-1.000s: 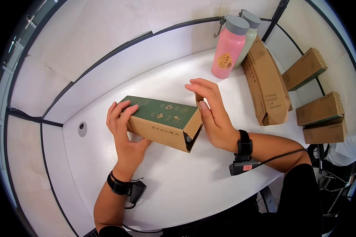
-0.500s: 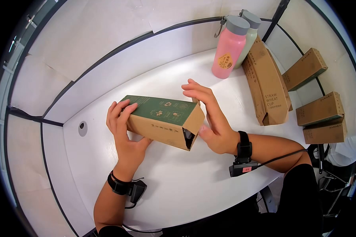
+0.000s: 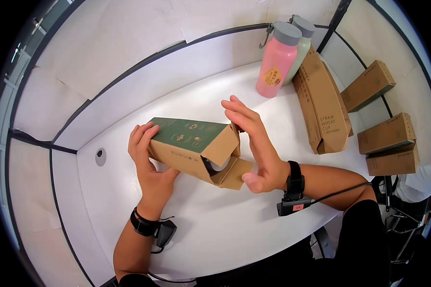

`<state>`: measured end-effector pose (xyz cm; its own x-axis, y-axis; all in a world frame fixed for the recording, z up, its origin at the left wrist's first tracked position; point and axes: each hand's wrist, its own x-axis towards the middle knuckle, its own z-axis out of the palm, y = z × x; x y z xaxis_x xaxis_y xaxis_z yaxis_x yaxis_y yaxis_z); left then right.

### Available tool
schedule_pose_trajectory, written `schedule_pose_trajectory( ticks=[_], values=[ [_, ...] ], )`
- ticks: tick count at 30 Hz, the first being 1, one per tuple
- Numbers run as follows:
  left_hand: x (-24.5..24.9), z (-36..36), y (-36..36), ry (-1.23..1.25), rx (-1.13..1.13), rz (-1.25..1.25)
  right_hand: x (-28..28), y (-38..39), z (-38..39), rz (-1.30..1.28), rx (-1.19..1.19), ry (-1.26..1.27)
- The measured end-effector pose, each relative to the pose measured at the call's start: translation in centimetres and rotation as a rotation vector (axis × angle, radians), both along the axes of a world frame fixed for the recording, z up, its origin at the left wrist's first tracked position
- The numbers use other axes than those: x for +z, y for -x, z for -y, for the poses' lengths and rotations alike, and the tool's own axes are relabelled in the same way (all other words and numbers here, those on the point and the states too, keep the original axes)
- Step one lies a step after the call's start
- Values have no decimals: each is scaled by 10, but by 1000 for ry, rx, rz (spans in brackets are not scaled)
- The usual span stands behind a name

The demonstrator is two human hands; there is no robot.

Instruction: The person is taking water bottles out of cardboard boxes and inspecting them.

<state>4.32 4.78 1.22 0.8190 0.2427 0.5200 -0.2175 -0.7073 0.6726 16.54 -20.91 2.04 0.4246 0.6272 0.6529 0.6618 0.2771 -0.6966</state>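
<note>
Toward the upper right of the frame, a gray-capped pink bottle (image 3: 274, 67) partly covers a pale green bottle (image 3: 300, 53). Beside them lies a brown carton (image 3: 331, 103) printed "STRAW WHEAT CUP". Three smaller boxes (image 3: 386, 136) line the right; a round grommet (image 3: 101, 157) sits at left.

Bottle inside your opened carton (image 3: 184, 142) mostly hidden, green bottle (image 3: 299, 55) partly behind the pink one (image 3: 277, 62), chair (image 3: 407, 220) at lower right lost in dark blur.

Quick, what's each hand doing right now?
Left hand: holding the green-and-brown box.
Right hand: open, fingers apart, at the box's open end.
</note>
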Motion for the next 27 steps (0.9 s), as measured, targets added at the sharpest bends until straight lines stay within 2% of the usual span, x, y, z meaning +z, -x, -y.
schedule_pose_trajectory(
  ticks=[6, 15, 17, 23, 27],
  values=[
    [1, -4, 0, 23, -46, 7, 0, 7, -5, -29, 11, 17],
    [2, -8, -1, -73, -68, 0, -1, 10, -5, 57, -143, 37],
    [1, -7, -1, -34, -69, 9, -9, 8, -7, 52, -114, -79],
    [1, -7, 0, -21, -74, 12, -10, 7, -2, 189, -168, -46],
    [1, -6, -1, -28, -66, 6, -5, 11, -3, 158, -209, -18]
  ],
)
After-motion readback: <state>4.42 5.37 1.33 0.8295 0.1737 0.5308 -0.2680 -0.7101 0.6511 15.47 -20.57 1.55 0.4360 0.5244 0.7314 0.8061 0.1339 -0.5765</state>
